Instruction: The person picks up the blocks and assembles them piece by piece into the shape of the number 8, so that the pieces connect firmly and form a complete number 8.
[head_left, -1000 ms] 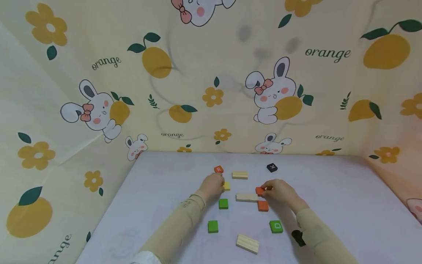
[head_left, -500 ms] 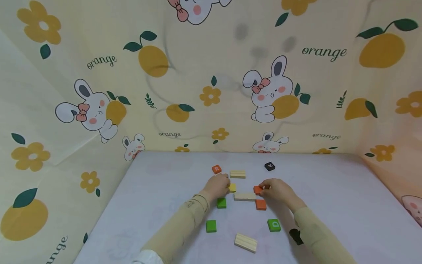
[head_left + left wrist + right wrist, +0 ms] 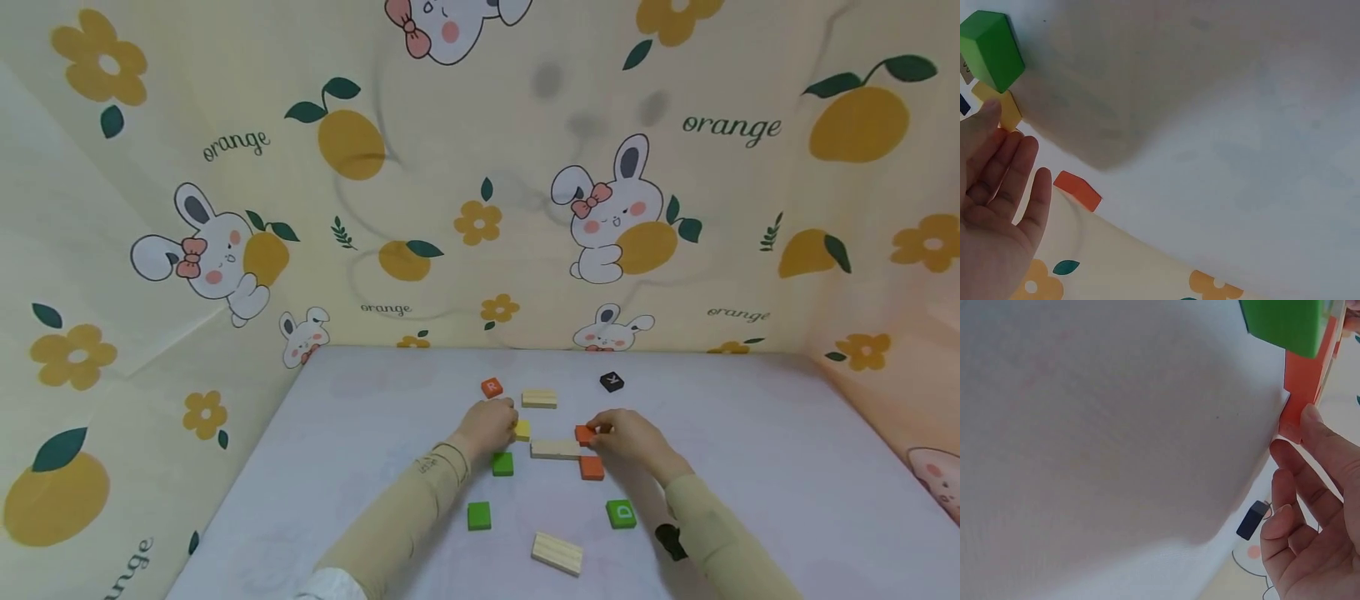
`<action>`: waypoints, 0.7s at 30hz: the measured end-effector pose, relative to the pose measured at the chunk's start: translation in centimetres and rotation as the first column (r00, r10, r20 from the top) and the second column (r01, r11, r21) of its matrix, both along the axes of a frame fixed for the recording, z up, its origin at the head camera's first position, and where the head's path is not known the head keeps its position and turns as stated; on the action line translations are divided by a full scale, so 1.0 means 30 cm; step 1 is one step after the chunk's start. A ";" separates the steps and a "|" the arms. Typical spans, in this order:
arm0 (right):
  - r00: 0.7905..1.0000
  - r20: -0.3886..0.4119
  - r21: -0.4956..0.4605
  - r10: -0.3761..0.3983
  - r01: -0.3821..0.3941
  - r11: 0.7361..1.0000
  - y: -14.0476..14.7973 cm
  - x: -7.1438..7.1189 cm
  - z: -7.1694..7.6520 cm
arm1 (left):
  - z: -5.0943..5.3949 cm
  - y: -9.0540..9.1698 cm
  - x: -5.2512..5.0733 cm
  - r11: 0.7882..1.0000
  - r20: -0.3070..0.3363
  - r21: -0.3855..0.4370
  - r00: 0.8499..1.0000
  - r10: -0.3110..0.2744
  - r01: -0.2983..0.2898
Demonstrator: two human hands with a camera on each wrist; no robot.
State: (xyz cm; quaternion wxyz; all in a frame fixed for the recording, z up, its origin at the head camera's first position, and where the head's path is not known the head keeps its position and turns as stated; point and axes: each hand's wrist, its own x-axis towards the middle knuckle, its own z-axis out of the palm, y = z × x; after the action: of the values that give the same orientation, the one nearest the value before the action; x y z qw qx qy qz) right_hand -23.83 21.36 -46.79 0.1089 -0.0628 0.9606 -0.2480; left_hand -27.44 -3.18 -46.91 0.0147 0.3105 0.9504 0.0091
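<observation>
Pinching the farther orange block [image 3: 583,434] with my right hand [image 3: 633,439], I have it just behind the right end of the long wooden block [image 3: 555,450]. My left hand [image 3: 487,423] pinches the yellow block [image 3: 522,430] near the other end. Both look light, stiff, perhaps slightly slick, and hardly fragile; I'd take them by opposite side faces. I see no container, just blocks lying on the pale table [image 3: 337,467].
</observation>
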 end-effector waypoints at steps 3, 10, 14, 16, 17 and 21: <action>1.000 -0.005 0.002 -0.002 0.002 1.000 0.002 0.001 0.001 | 0.003 0.001 0.002 1.000 0.015 0.006 1.000 0.005 -0.005; 1.000 -0.027 -0.002 0.010 -0.010 1.000 0.003 0.004 0.001 | 0.016 0.000 0.020 1.000 0.011 -0.009 1.000 0.016 -0.016; 1.000 -0.027 0.000 0.009 -0.009 1.000 0.000 0.006 0.002 | 0.008 -0.007 0.023 1.000 -0.006 -0.016 1.000 0.016 -0.016; 1.000 -0.026 0.007 0.008 -0.008 1.000 0.000 0.006 -0.002 | 0.008 -0.010 0.026 1.000 -0.011 -0.013 1.000 0.012 -0.012; 1.000 -0.025 0.010 0.008 -0.008 1.000 0.000 0.005 -0.004 | 0.008 -0.012 0.028 1.000 -0.014 -0.012 1.000 0.010 -0.010; 1.000 -0.022 0.010 0.000 0.000 1.000 0.000 0.004 -0.011 | 0.011 -0.014 0.035 1.000 -0.032 -0.010 0.999 -0.001 0.000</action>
State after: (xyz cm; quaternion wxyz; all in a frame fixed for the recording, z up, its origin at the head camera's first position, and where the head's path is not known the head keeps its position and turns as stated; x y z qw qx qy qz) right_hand -23.72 21.36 -47.11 0.0987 -0.0649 0.9629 -0.2425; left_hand -26.38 -3.60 -46.59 0.0010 0.3108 0.9505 -0.0009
